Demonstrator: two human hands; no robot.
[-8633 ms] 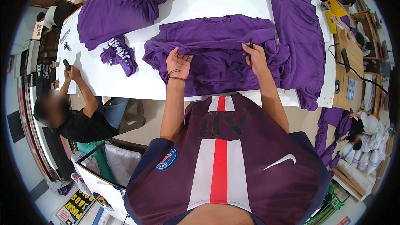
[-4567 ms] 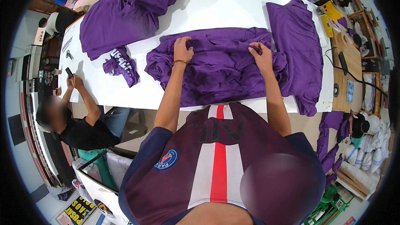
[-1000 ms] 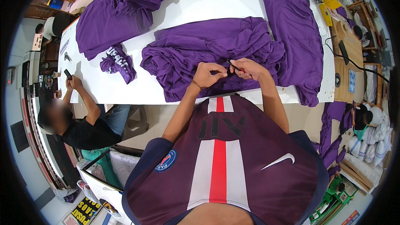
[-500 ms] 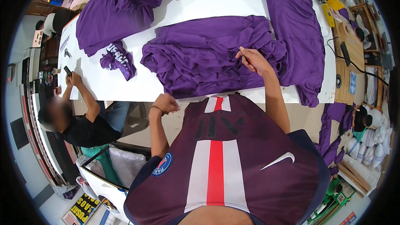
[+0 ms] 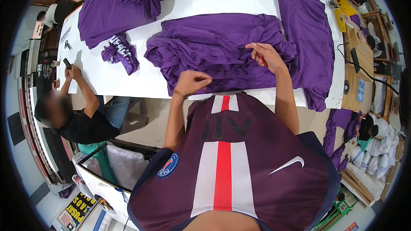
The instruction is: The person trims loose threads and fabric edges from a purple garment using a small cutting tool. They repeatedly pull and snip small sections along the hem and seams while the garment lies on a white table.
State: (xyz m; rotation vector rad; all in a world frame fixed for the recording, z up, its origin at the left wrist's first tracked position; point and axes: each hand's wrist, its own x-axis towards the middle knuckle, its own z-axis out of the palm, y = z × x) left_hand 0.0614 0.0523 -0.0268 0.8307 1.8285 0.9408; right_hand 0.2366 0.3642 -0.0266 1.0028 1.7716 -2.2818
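Note:
A crumpled heap of purple fabric (image 5: 222,38) lies on the white table in front of me. Above its near right part, my right hand (image 5: 267,57) is closed around a small red-handled tool (image 5: 261,59), with the index finger pointing left. Most of the tool is hidden in the palm, so its exact kind does not show. At the heap's near left edge is my left hand (image 5: 192,83), fingers bent and drawn together toward the right. Whatever they pinch, if anything, is too small to see.
Folded purple fabric (image 5: 306,42) lies at the right, a larger purple pile (image 5: 120,8) at the far left. Between them and a seated person (image 5: 85,115) holding a phone are a small printed purple bundle (image 5: 121,54) and scissors (image 5: 67,44). A black cable (image 5: 368,72) hangs at the right.
My left hand has moved up and right, from the table's near edge to the purple heap. My right hand has shifted slightly right and turned, showing the red handle differently.

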